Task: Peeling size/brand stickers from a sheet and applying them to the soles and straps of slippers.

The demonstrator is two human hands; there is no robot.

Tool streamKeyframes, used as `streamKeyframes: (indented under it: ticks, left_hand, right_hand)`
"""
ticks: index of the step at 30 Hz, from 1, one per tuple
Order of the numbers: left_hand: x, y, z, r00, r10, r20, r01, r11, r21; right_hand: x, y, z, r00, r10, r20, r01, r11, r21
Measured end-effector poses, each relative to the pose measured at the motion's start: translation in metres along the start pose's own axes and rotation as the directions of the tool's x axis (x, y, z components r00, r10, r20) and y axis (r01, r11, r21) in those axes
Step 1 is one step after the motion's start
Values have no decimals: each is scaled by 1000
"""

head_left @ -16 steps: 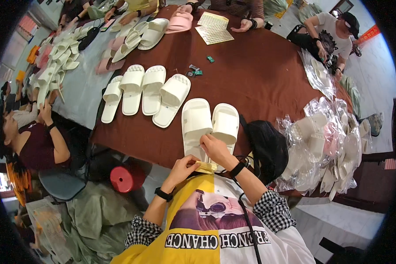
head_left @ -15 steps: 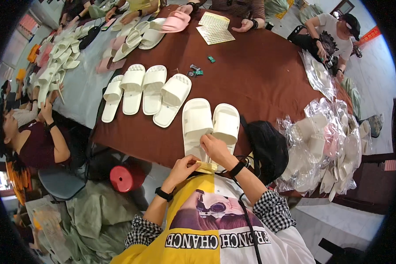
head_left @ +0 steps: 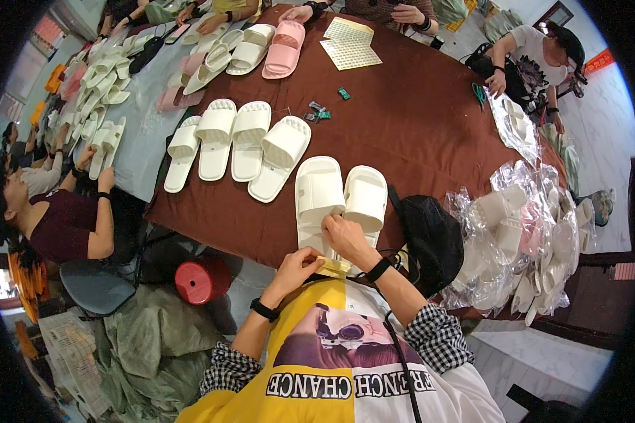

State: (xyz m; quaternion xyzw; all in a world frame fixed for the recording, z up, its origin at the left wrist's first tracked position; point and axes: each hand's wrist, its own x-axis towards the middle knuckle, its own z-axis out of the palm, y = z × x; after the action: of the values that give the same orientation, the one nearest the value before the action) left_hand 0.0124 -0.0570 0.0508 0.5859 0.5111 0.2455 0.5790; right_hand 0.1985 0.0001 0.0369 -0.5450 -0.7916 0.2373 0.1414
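Observation:
A pair of white slide slippers lies in front of me at the table's near edge, a left slipper (head_left: 319,194) beside a right slipper (head_left: 365,201). Over the pair's near part is my right hand (head_left: 347,238), its fingers closed in a pinch; whatever the fingertips hold is hidden. My left hand (head_left: 296,273) pinches a small yellow sheet (head_left: 334,267) against the table edge, close to my shirt. To the left of the pair, several more white slippers (head_left: 250,148) stand in a slanting row.
Plastic-wrapped slippers (head_left: 508,240) heap up at the right, past a black bag (head_left: 427,240). Label sheets (head_left: 349,49), pink slippers (head_left: 283,49) and small green packets (head_left: 343,93) lie farther off on the brown-covered table (head_left: 409,120). Co-workers sit around; a red stool (head_left: 201,280) stands at left.
Across the table, a co-worker's pink slippers have turned and now lie on the cloth. The person at left now holds slippers lower, with both hands. My own hands have hardly moved.

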Motion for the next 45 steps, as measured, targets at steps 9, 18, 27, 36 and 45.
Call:
streamKeyframes:
  ticks: [9, 18, 27, 36, 45]
  left_hand:
    - [1, 1, 1, 1000, 0, -3, 0, 1000, 7]
    - [0, 5, 1, 1000, -18, 5, 17, 1000, 11]
    - [-1, 8, 0, 1000, -25, 10, 25, 1000, 4]
    - [-1, 13, 0, 999, -23, 24, 23, 999, 32]
    - [-1, 7, 3, 1000, -23, -5, 24, 998, 53]
  right_hand:
    - [-2, -5, 1, 999, -14, -45, 12, 998, -65]
    - [0, -1, 5, 994, 23, -106, -16, 998, 65]
    - [-3, 2, 4, 987, -5, -160, 30, 988, 154]
    - [-5, 0, 8, 984, 55, -169, -30, 989, 145]
    - [-14, -7, -21, 992, 14, -123, 10, 981, 195]
